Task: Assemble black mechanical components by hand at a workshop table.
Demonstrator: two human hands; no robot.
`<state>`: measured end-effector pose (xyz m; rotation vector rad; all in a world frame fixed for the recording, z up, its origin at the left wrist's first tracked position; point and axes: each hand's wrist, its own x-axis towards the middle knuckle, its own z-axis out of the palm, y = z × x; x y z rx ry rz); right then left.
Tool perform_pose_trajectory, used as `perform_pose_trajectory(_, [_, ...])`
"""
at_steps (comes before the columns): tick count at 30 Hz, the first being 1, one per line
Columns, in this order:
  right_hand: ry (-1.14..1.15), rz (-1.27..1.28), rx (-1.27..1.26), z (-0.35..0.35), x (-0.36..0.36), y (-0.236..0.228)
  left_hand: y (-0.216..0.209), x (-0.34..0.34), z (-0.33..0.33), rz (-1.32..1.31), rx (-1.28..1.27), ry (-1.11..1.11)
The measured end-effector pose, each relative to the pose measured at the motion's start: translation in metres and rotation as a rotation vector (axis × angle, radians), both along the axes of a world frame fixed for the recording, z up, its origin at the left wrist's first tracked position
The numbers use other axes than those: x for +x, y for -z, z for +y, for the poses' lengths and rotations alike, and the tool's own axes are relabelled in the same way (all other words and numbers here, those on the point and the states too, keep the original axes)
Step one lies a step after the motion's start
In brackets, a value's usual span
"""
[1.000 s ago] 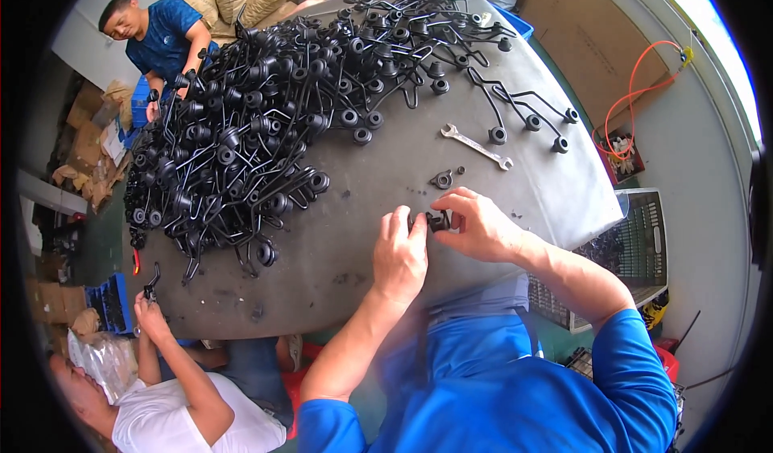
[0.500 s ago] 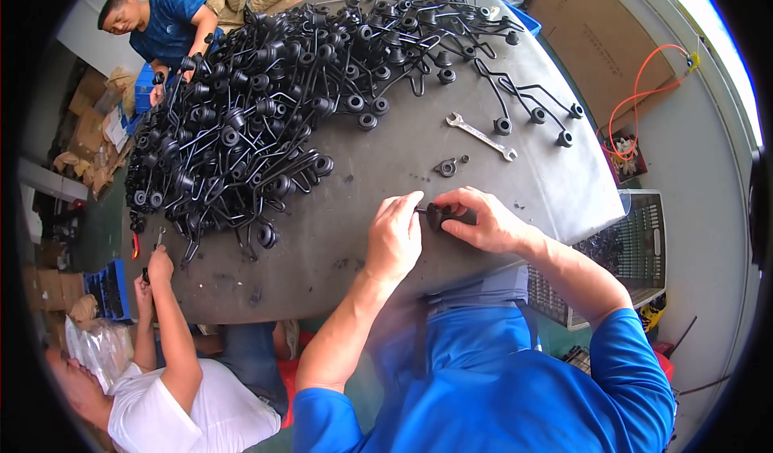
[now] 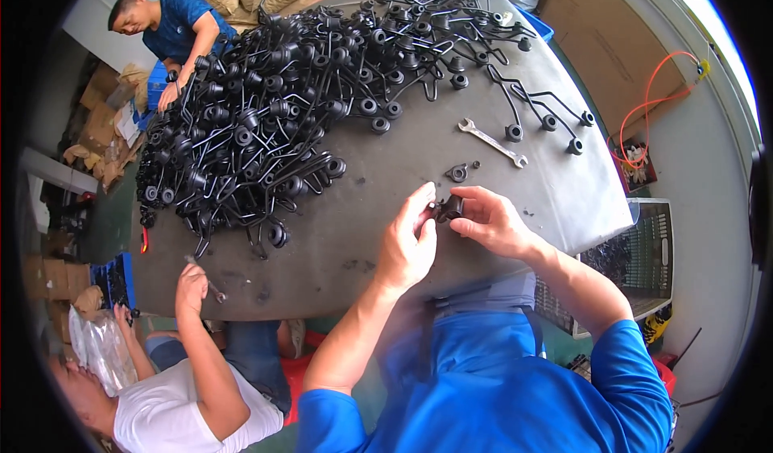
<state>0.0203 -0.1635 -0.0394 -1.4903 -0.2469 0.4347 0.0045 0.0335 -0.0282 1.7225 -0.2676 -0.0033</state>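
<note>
Both of my hands meet over the near edge of the grey table [image 3: 362,235]. A small black metal part [image 3: 448,208] sits between them. My right hand [image 3: 491,223] grips it with thumb and fingers. My left hand [image 3: 409,239] pinches its left side with the fingertips. Just beyond my hands lie a small black fitting [image 3: 458,173] and a silver open-ended wrench [image 3: 492,142] on the table top.
A large heap of black wire springs with coiled ends [image 3: 266,107] covers the far left of the table. A person in white [image 3: 185,388] works at the left edge, another in blue [image 3: 173,30] at the far side. A grey crate [image 3: 644,252] stands to my right.
My hands have stayed together on the small black part, shifting slightly. The person in white has lowered a hand toward the table's edge.
</note>
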Motion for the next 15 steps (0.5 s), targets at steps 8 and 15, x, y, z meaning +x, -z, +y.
perform_pose_trajectory(8, [-0.023, 0.205, 0.203, -0.008, 0.000, -0.009, -0.002, -0.005, -0.005, -0.085, -0.088, -0.015])
perform_pose_trajectory(15, [-0.025, 0.247, 0.339, -0.016, -0.001, -0.009, -0.019, -0.008, -0.016, -0.050, -0.231, 0.083])
